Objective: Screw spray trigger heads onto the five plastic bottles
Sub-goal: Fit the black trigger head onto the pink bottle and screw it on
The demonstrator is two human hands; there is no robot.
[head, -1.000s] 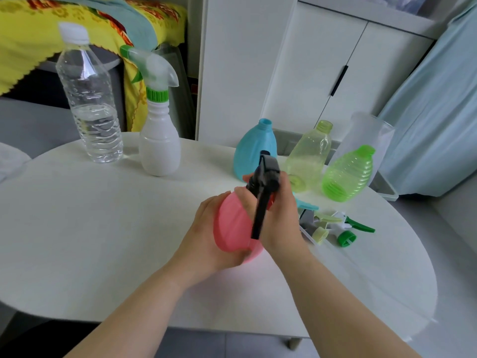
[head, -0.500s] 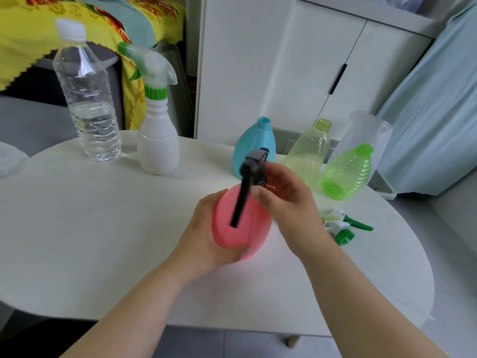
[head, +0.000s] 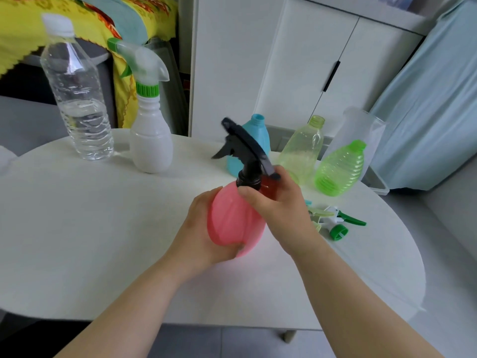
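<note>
My left hand [head: 204, 233] cups the base of a pink bottle [head: 232, 218], held tilted above the table. A black trigger head [head: 245, 151] sits on its neck, and my right hand [head: 278, 205] grips the head's collar. Behind stand a blue bottle [head: 255, 130], a pale yellow-green bottle [head: 304, 151] and a bright green ribbed bottle [head: 340, 169], all without heads. A white bottle [head: 151, 146] at the back left carries a green-collared trigger head. Loose trigger heads [head: 335, 223] lie to the right of my right hand.
A clear water bottle [head: 77, 99] with a white cap stands at the back left of the round white table [head: 103, 228]. A translucent jug [head: 361, 130] stands behind the green bottle. White cabinets and a light blue curtain lie beyond.
The black trigger head has turned on the pink bottle's neck; its nozzle now points up and away to the left. My right hand shifted down to the collar.
</note>
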